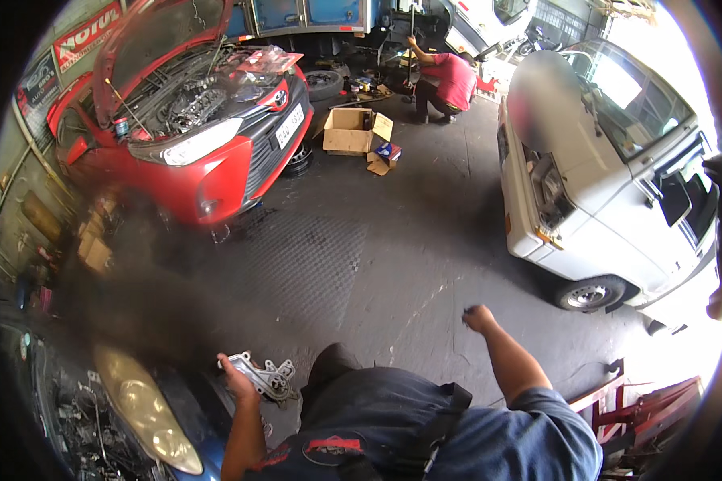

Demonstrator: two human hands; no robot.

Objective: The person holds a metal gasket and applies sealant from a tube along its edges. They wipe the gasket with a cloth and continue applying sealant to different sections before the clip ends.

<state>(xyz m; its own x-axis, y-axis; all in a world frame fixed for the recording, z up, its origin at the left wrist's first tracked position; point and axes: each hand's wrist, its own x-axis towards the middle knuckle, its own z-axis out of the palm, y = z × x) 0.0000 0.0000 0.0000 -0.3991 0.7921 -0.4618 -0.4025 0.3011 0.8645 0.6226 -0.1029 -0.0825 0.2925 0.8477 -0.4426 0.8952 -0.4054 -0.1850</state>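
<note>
My left hand is closed around one side of a silver cast-metal bracket with several rounded bolt eyes. I carry it low on my left, beside the headlight of a dark blue car whose engine bay stands uncovered. My right hand is held out over the floor on the right, its fingers curled closed. Something small and dark shows at its fingertips, too small to name. That hand touches no other thing.
A red car with raised bonnet stands at the far left, an opened cardboard box near its front. Beyond, a person in a red shirt crouches. A white vehicle fills the right; a red metal frame lies lower right.
</note>
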